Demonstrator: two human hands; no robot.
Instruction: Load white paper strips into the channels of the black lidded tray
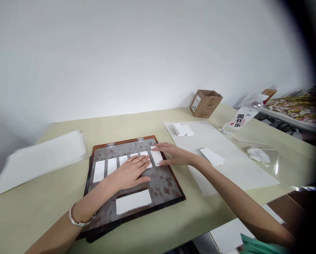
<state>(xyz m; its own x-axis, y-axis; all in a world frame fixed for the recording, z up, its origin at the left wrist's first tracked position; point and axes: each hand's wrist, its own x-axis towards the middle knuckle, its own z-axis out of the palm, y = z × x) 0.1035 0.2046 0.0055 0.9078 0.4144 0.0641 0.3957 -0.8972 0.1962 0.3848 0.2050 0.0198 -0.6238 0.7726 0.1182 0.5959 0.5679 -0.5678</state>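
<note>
A grey mottled metal plate (163, 185) with a brown wooden frame lies on the table in front of me. A row of several white paper strips (105, 168) fills slots across its upper half, and one wider white piece (133, 201) lies near its front edge. My left hand (130, 173) rests flat, fingers stretched, on the middle strips. My right hand (171, 154) lies flat with spread fingers on the rightmost white strip (155, 155) at the plate's right edge. A silver bracelet (78, 219) circles my left wrist.
A stack of white sheets (41, 158) lies at the left. A large white sheet (226, 158) at the right carries a small folded pile (182, 129) and one loose strip (212, 156). Beyond stand a cardboard box (205, 103), a water bottle (241, 119) and crumpled plastic (259, 155).
</note>
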